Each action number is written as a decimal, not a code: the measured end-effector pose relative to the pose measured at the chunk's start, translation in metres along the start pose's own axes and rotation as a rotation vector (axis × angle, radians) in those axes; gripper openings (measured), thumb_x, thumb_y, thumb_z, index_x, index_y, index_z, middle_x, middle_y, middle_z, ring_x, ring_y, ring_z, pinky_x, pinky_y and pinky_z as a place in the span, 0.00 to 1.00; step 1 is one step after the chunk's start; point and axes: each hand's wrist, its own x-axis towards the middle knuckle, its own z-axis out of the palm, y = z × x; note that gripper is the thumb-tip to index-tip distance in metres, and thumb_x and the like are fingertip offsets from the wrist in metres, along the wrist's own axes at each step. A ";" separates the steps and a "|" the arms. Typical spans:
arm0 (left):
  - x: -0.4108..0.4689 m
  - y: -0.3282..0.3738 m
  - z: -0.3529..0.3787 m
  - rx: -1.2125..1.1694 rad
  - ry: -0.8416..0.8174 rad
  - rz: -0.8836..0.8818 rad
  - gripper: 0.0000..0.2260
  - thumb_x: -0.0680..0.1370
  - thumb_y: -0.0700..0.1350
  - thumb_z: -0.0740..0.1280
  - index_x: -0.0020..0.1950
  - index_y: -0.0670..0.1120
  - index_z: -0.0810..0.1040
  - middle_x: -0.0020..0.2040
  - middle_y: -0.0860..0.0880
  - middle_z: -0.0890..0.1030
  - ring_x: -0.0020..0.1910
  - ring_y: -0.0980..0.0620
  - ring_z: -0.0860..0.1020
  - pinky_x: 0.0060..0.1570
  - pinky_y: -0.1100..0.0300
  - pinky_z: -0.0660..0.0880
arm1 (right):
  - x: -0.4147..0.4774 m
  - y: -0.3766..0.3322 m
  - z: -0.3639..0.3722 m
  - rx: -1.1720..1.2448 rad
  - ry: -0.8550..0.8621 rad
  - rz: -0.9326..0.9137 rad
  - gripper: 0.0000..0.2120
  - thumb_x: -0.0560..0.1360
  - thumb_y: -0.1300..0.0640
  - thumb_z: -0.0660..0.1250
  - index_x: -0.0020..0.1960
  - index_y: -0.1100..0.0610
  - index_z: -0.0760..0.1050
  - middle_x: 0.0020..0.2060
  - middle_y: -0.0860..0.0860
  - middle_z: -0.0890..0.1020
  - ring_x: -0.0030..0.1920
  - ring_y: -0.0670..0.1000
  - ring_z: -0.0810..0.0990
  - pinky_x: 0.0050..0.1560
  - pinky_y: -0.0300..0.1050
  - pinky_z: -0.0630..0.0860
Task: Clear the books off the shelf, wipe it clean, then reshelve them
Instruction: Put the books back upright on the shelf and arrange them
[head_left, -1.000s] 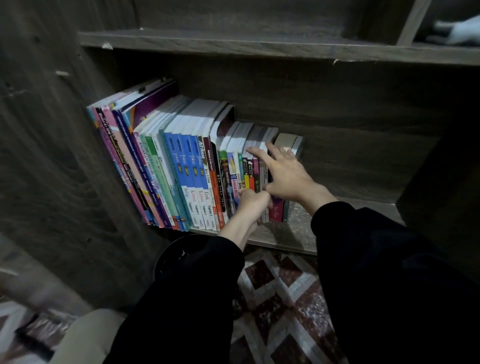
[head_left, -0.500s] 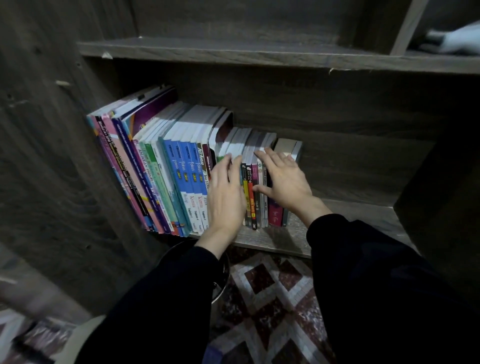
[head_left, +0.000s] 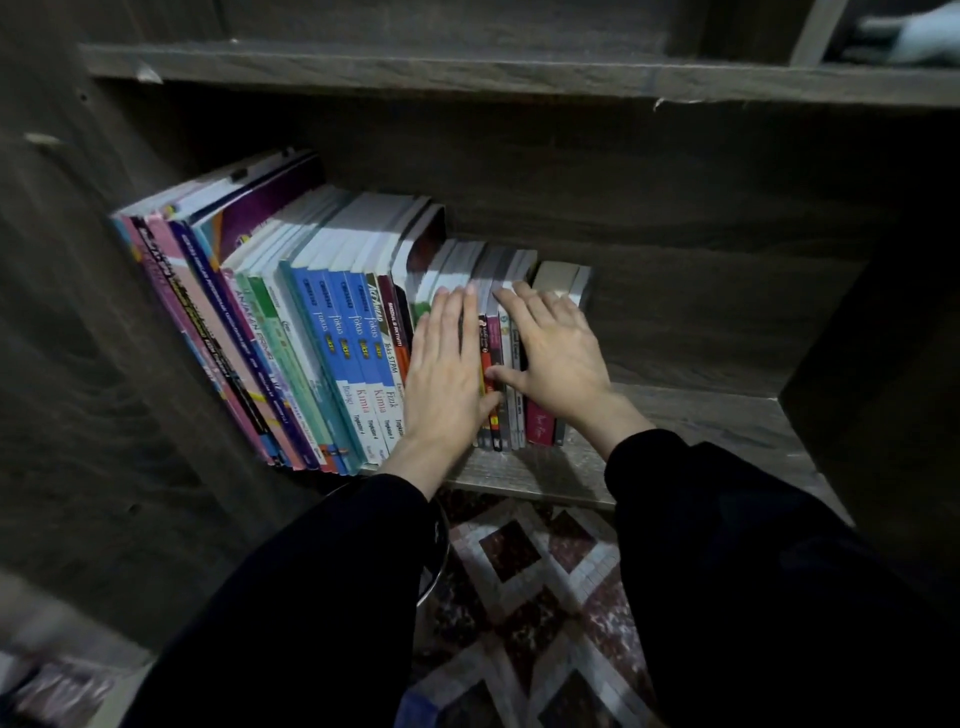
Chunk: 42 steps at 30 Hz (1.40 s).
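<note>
Head view of a low shelf (head_left: 691, 421) in a dark wooden bookcase. A row of books (head_left: 332, 332) stands at the left of the shelf, leaning left against the side panel (head_left: 78, 364): tall workbooks at the far left, blue textbooks in the middle, and a group of smaller paperbacks (head_left: 492, 353) at the right end. The right part of the shelf board is bare. The left hand (head_left: 441, 379), which a second ago was curled low at the foot of the paperbacks, has risen and now lies flat against the spines where the textbooks meet the paperbacks. The right hand (head_left: 558, 364) has stayed on the right end of the paperbacks, fingers spread over their spines and top edges. Each grip is released: the fingers are straight and press on the books, and neither hand closes round one. The two thumbs nearly meet over the paperbacks. With every book on the shelf and both palms on the spines, the hands appear to be squaring the row back into place, which would suit the end of reshelving; whether the board has been wiped cannot be told. Patterned floor (head_left: 519, 571) lies below.
</note>
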 end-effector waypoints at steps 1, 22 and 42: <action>0.000 0.001 0.000 0.014 -0.013 -0.008 0.53 0.70 0.57 0.72 0.76 0.39 0.36 0.78 0.41 0.47 0.77 0.45 0.44 0.74 0.54 0.39 | 0.002 0.002 -0.001 0.027 -0.014 -0.014 0.42 0.73 0.41 0.69 0.78 0.53 0.52 0.76 0.55 0.57 0.75 0.57 0.56 0.75 0.50 0.48; 0.003 -0.002 0.015 -0.054 -0.012 0.051 0.60 0.66 0.64 0.71 0.71 0.50 0.23 0.73 0.43 0.28 0.72 0.44 0.28 0.68 0.53 0.25 | -0.043 0.039 0.076 1.251 -0.199 0.793 0.52 0.67 0.75 0.66 0.77 0.41 0.45 0.62 0.57 0.75 0.52 0.53 0.78 0.47 0.45 0.77; -0.025 -0.006 0.040 -0.223 0.036 0.076 0.56 0.71 0.42 0.74 0.74 0.50 0.27 0.74 0.42 0.30 0.74 0.45 0.31 0.74 0.51 0.40 | -0.068 0.004 0.104 0.625 -0.028 0.584 0.66 0.59 0.41 0.80 0.77 0.54 0.35 0.76 0.58 0.56 0.73 0.60 0.60 0.71 0.55 0.61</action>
